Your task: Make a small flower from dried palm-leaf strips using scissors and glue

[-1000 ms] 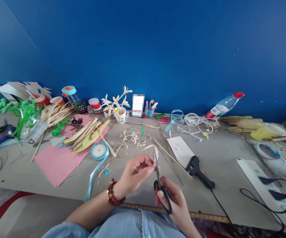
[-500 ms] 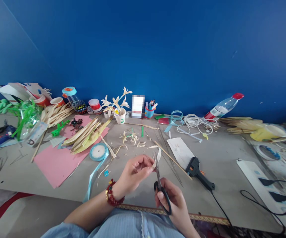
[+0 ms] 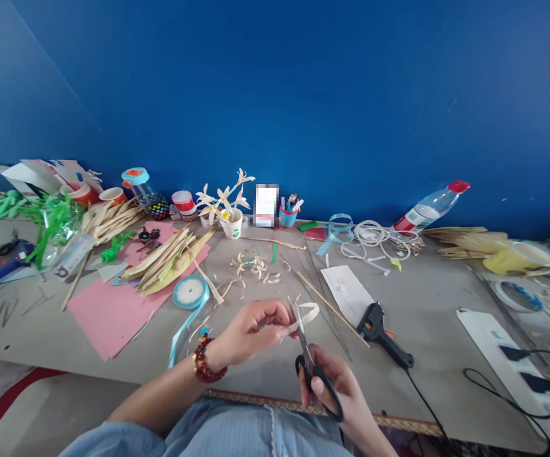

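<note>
The right hand [image 3: 335, 382] grips black-handled scissors [image 3: 304, 339], blades slightly parted, above a gray table [image 3: 418, 292]. Left of the scissors, the left hand [image 3: 256, 330] pinches a pale strip [image 3: 314, 309] that crosses the 2 blades. The trimmed front edge [image 3: 401, 423] runs bodyward of the scissors; tabletop shows between them and a glue gun [image 3: 383, 336], rightward.
</note>
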The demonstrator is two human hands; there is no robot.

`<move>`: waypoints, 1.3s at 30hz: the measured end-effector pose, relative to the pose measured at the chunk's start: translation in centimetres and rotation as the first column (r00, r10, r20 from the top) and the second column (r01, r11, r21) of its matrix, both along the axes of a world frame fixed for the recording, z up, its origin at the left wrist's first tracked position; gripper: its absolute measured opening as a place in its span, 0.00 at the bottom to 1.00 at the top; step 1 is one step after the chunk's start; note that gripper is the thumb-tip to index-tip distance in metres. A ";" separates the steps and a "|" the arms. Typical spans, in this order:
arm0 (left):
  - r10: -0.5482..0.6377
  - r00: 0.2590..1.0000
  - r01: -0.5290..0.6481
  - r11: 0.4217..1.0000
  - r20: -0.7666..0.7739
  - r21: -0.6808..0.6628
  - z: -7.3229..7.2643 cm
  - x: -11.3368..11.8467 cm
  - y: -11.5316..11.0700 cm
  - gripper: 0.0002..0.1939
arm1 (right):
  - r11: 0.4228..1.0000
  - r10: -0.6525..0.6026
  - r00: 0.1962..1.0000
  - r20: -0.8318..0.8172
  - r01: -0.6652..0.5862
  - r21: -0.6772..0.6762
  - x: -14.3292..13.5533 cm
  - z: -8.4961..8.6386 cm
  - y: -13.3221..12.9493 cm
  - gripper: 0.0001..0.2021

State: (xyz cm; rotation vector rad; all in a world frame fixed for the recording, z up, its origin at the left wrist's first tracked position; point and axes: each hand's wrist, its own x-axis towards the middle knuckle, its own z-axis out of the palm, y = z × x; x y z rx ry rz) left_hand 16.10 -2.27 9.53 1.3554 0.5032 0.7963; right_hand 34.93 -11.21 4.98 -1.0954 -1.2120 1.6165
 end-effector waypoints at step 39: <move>0.073 0.996 -0.058 0.972 0.059 -0.227 0.0 -0.5 0.8 0.09 | 1.000 0.010 0.996 0.094 -0.012 0.019 0.6 0.9 -0.3 0.27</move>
